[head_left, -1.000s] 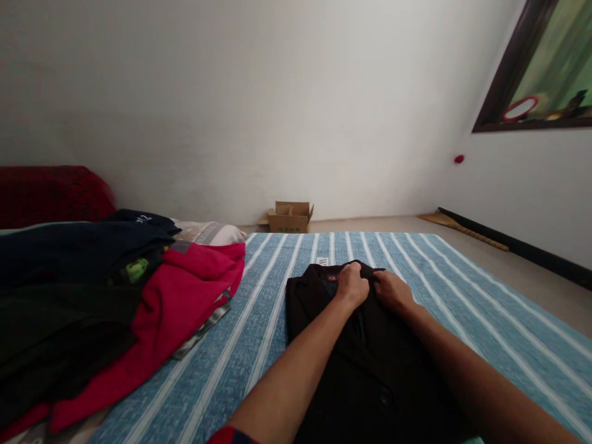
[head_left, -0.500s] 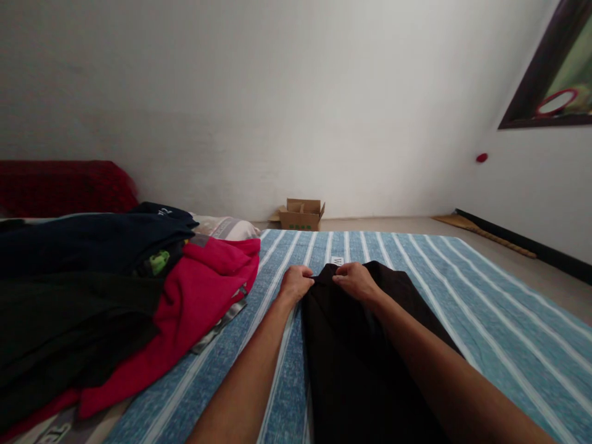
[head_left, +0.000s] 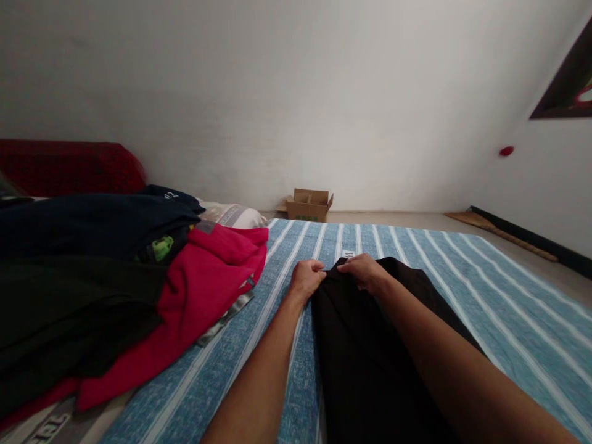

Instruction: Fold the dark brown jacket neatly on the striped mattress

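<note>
A black garment [head_left: 356,364] lies lengthwise on the blue-and-white striped bed sheet [head_left: 277,296]; its exact kind is not clear. My left hand [head_left: 308,279] pinches the garment's far left corner between thumb and fingers. Just to the right, my right hand [head_left: 364,271] grips the same far edge, with a short stretch of dark cloth between the two. Past that edge, a small white printed patch [head_left: 348,253] shows on the sheet. The near end of the garment runs out of the bottom of the view, and my right forearm covers part of it.
On the left lies a heap of clothes: a pink garment [head_left: 208,277], a navy one [head_left: 102,222] and a dark green one [head_left: 69,320]. Behind it sits a dark red bundle [head_left: 69,166]. An open cardboard box [head_left: 308,206] stands by the wall beyond the bed.
The view has turned slightly, so the scene sits a little differently in the picture. Both hands keep their hold on the black garment's far edge, with little other movement.
</note>
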`<state>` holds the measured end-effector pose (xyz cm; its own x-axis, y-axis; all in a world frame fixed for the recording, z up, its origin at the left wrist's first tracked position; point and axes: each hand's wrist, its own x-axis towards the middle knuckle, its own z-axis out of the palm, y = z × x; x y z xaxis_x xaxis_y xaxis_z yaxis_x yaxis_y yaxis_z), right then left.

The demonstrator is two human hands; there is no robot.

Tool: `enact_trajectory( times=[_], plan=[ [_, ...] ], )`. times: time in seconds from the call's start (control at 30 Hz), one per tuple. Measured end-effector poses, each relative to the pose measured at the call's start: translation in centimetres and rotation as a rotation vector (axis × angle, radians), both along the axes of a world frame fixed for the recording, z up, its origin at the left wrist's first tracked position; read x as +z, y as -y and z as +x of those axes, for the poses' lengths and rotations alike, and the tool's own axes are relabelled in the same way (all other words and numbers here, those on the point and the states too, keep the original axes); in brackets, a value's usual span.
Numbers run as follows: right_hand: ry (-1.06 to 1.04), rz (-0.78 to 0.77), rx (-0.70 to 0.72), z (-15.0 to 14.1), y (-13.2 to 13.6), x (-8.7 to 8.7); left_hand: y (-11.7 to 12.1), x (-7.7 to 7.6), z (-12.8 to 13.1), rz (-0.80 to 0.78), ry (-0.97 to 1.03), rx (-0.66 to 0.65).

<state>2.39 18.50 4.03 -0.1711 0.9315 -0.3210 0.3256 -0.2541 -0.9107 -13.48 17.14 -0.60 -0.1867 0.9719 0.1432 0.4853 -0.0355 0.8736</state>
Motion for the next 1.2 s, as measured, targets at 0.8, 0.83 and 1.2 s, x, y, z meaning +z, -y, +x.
enact_trajectory(
  times=[0.8, 0.83, 1.2],
  plan=[
    [-0.361, -0.059, -0.002, 1.2, 0.7, -1.6, 0.4, 0.5, 0.4, 0.139, -0.086, -0.115],
    [-0.361, -0.052, 0.0, 1.3, 0.6, -1.7, 0.3, 0.3, 0.5, 0.148, -0.06, -0.124],
    [-0.3, -0.011, -0.004, 1.0, 0.8, -1.6, 0.8, 0.6, 0.5, 0.011, 0.149, -0.197]
  ],
)
